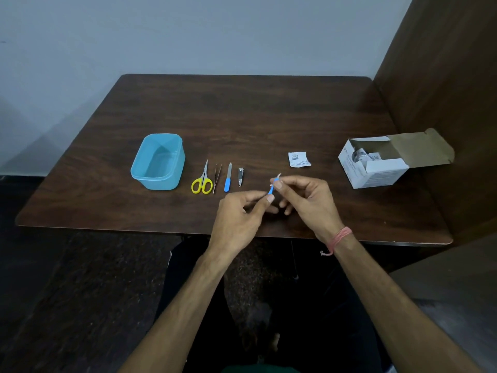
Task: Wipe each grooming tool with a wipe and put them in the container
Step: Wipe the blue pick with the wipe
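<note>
Both your hands pinch small blue-handled tool (272,187) at frame centre: left hand (239,219) low end, right hand (306,200) top.

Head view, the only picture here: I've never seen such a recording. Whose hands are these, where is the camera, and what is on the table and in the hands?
There is no machine. A person wears a camera on the head, looking down at their own two bare hands above a dark wooden table.

The left hand and right hand both pinch a small blue-handled tool; whether a wipe is there is too small to tell.

On the table lie, left to right, an empty blue container, yellow-handled scissors, tweezers, a blue-handled nail file, a nail clipper, a small white sachet and an open white box.
</note>
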### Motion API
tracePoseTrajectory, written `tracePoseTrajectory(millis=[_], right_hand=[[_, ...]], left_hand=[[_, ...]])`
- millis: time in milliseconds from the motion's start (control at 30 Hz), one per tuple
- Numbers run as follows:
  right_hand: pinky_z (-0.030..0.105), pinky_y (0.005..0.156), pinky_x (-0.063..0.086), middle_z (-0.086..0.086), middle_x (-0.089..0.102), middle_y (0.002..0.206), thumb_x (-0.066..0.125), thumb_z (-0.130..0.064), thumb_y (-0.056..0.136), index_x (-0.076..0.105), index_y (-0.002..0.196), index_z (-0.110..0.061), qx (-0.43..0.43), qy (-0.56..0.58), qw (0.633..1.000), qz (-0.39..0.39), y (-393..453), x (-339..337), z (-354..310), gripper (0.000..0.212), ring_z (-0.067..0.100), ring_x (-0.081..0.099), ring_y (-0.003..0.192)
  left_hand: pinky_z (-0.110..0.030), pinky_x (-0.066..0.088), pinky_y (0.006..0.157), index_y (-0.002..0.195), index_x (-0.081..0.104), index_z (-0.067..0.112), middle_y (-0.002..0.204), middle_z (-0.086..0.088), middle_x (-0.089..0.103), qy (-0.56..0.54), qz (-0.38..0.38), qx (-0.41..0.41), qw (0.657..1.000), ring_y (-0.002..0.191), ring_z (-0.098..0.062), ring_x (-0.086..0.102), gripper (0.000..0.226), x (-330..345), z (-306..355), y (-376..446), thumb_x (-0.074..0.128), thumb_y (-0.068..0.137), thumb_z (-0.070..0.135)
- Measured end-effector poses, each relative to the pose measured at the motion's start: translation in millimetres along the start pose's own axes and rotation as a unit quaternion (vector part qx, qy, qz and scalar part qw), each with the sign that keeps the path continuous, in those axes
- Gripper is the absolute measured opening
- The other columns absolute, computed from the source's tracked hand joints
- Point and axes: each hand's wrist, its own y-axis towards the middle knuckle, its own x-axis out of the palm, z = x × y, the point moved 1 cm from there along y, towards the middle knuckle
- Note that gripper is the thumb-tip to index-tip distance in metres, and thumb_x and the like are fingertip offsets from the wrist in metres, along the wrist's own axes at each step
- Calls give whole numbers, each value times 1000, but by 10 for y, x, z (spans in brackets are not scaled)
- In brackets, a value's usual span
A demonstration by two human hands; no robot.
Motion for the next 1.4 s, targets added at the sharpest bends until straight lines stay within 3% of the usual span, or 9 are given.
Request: tracePoseTrajectory(millis=[100, 200, 400, 567, 833, 933, 1033, 1300, 1400], right_hand=[[27, 54, 57, 2, 84, 109, 72, -15, 106, 83, 120, -11, 4, -15, 999, 44, 68, -169, 17, 18, 13, 65, 65], [29, 55, 57, 0, 84, 105, 74, -13, 106, 83, 122, -19, -18, -93, 993, 73, 107, -322, 38, 20, 13, 67, 63], [34, 61, 59, -7, 83, 91, 85, -22, 98, 85, 118, -26, -64, -159, 977, 123, -11, -266, 50, 20, 17, 69, 55], [24, 66, 56, -33, 70, 95, 81, -14, 101, 86, 114, -18, -191, -273, 928, 166, -174, -177, -4, 14, -1, 66, 66], [5, 66, 39, -42, 55, 91, 81, -12, 101, 85, 113, -14, -242, -325, 899, 167, -187, -158, -6, 13, -8, 55, 63], [5, 73, 43, -27, 73, 102, 82, -11, 100, 86, 114, -15, -251, -347, 889, 165, -203, -169, 34, 15, -16, 55, 70], [23, 77, 60, -7, 82, 114, 79, -11, 102, 86, 116, -17, -275, -357, 883, 135, -194, -182, 58, 16, -14, 65, 87], [37, 69, 64, -5, 80, 114, 77, -13, 104, 87, 117, -18, -296, -359, 875, 135, -206, -184, 45, 16, 12, 77, 86], [37, 68, 63, -4, 78, 115, 78, -9, 102, 87, 117, -19, -296, -376, 868, 132, -206, -183, 56, 20, 15, 76, 82]], left_hand=[[-46, 61, 90, 109, 88, 25, 83, 11, 85, -12, 17, 7, 1000, 89, -12, 81, 12, 0, -46, 84, 77, 108, 29], [-60, 58, 94, 118, 87, 25, 83, 7, 85, -25, 15, 31, 999, 94, -35, 79, 16, 5, -99, 147, 76, 108, 31], [-30, 56, 80, 120, 88, 25, 81, 9, 83, -3, -15, 61, 998, 85, -11, 76, 17, -12, -237, 188, 76, 109, 29], [-46, 62, 88, 117, 88, 29, 81, 8, 83, 4, -26, 56, 998, 87, -21, 77, 16, 14, -276, 195, 75, 109, 33], [-50, 62, 82, 114, 88, 30, 81, 10, 83, 12, -37, 58, 998, 82, -25, 75, 15, 7, -289, 199, 75, 109, 33], [-41, 61, 83, 113, 88, 31, 80, 11, 83, 10, -37, 61, 997, 79, -13, 74, 14, 21, -314, 191, 75, 108, 34], [-35, 57, 77, 115, 88, 29, 79, 12, 82, 8, -37, 59, 998, 76, -11, 72, 15, 21, -323, 190, 75, 109, 33], [-35, 57, 76, 114, 89, 30, 78, 13, 81, 22, -37, 70, 997, 71, -14, 70, 15, 17, -323, 188, 74, 109, 32], [-22, 49, 73, 114, 89, 28, 77, 14, 81, 25, -37, 78, 996, 68, 1, 63, 16, 14, -330, 201, 75, 109, 31]])
